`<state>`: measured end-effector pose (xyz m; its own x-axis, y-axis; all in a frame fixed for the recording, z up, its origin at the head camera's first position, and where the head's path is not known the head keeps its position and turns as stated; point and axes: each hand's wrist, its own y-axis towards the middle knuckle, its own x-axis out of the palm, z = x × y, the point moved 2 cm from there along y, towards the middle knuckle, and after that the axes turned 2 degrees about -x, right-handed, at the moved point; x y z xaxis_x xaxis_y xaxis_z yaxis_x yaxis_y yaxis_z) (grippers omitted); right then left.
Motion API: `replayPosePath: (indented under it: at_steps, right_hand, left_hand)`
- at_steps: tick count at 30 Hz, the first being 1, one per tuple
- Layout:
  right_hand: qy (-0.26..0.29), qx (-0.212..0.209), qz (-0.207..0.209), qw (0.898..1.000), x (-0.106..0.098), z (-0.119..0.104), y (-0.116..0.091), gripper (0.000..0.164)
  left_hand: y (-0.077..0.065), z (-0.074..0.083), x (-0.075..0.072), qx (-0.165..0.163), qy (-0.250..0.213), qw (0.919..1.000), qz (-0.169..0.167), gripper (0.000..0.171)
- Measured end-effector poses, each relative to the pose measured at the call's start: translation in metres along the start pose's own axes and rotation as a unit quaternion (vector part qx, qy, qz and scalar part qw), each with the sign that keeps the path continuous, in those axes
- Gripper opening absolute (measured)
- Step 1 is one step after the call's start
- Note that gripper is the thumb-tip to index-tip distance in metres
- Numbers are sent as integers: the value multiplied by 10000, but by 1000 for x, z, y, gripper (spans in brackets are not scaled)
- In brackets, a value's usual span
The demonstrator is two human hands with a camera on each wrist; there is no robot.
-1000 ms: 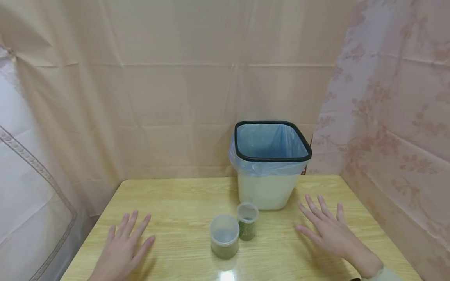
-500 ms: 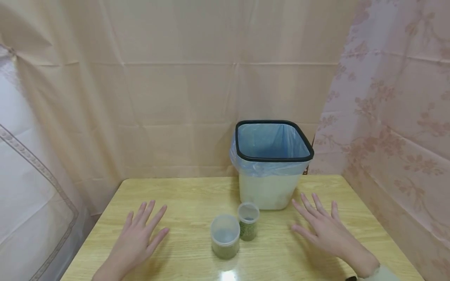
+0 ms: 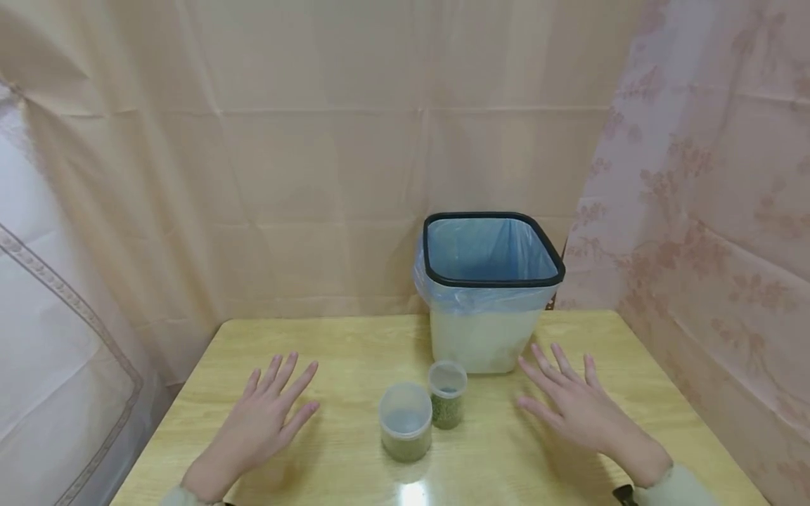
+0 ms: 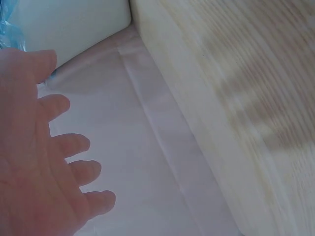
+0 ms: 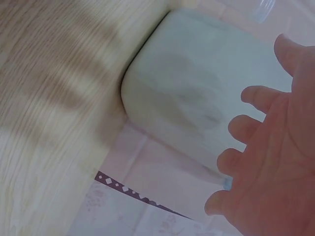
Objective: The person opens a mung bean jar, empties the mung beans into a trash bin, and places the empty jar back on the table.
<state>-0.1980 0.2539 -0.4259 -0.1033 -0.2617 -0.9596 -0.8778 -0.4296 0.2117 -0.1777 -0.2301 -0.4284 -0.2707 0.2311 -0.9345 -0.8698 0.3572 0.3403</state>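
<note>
In the head view my left hand (image 3: pixel 259 418) hovers over the left part of the table with its fingers spread, holding nothing. My right hand (image 3: pixel 579 411) is spread in the same way on the right, its fingertips near the lower side of the bin. Between the hands stand two clear plastic tubs. The wider tub (image 3: pixel 406 423) is in front; the narrower tub (image 3: pixel 447 397), close behind it to the right, has green bits in its lower part. Both wrist views show the palms with nothing in them.
A white bin (image 3: pixel 484 337) with a black rim and a blue liner bag (image 3: pixel 471 301) stands at the back right of the wooden table (image 3: pixel 342 351). A beige curtain (image 3: pixel 316 176) hangs behind, and a pink flowered cloth (image 3: pixel 715 232) covers the right side.
My left hand has moved to the right and forward, toward the tubs. The right hand has shifted slightly left. Both tubs and the bin stay in place.
</note>
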Motion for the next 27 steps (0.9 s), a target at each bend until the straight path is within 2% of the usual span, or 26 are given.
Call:
replayPosePath:
  at_steps: [5,10,27]
  right_hand:
    - [-4,-119,-4,9999,-4,-4,8,65]
    - [212,-149,-116,9996,0,-9,8,65]
    - [262,-391,68,9989,8,-17,13,67]
  left_hand:
    - [7,3,-2,12,44,10000,-40,59]
    - [9,11,2,53,-41,9999,-151,59]
    - [35,41,13,486,-267,9983,-189,60]
